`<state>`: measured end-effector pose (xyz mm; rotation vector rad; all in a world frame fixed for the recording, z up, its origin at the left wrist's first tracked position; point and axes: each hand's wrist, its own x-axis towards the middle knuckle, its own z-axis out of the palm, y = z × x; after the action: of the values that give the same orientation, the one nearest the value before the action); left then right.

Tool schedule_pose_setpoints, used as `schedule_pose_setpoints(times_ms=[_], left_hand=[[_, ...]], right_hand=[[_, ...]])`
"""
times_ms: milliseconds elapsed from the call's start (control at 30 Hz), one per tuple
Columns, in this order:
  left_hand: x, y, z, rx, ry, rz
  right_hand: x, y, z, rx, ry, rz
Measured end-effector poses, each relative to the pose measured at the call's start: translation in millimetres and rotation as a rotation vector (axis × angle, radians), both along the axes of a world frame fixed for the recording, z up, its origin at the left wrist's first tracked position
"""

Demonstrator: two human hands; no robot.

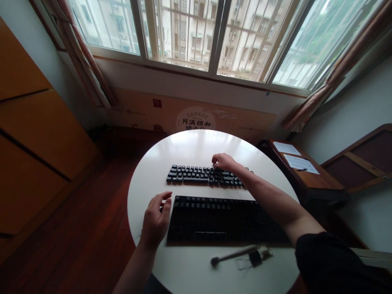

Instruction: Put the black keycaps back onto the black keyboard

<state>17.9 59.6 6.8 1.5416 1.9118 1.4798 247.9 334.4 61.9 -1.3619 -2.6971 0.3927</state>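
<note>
Loose black keycaps [196,173] lie in keyboard-like rows across the middle of the white round table. Over the top edge of these rows, my right hand [225,161] has its thumb and fingers pinched together on a small keycap, mostly hidden by the fingers. Closer to me is a black keyboard [199,222] with keycaps along its top rows and one long bar low down; its lower area looks dark and bare. Beside its left end is my left hand [156,216], fingers curled toward the thumb. A small dark bit shows between them, too unclear to name.
A brush [232,255] lies by a black binder clip [255,258] on the near part of the table [180,265]. To the right, a wooden side table [321,175] carries papers and a pen. A barred window [211,36] and a printed box [137,110] are beyond.
</note>
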Motion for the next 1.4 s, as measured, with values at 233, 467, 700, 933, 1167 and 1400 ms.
schedule_pose_setpoints(times_ms=[233,467,700,933,1167,1400], left_hand=[[0,0,1.8,-0.047,-0.030,-0.006],[-2,2,-1.3,-0.082,-0.081,-0.015],[-4,4,-10.1,-0.097,-0.133,0.002],[-3,3,-5.7,-0.096,-0.121,0.007],[-5,4,-10.6,-0.096,-0.138,-0.002],[-5,4,-9.0,-0.090,-0.107,0.000]], right_hand=[[39,-53,40.1,0.000,0.179,0.016],[100,-146,27.5,-0.178,0.257,0.102],[109,-171,-5.7,-0.065,0.188,0.019],[97,-178,1.9,0.060,-0.073,0.104],[83,-183,6.0,0.135,-0.250,0.094],[81,-190,19.7,0.145,-0.232,0.190]])
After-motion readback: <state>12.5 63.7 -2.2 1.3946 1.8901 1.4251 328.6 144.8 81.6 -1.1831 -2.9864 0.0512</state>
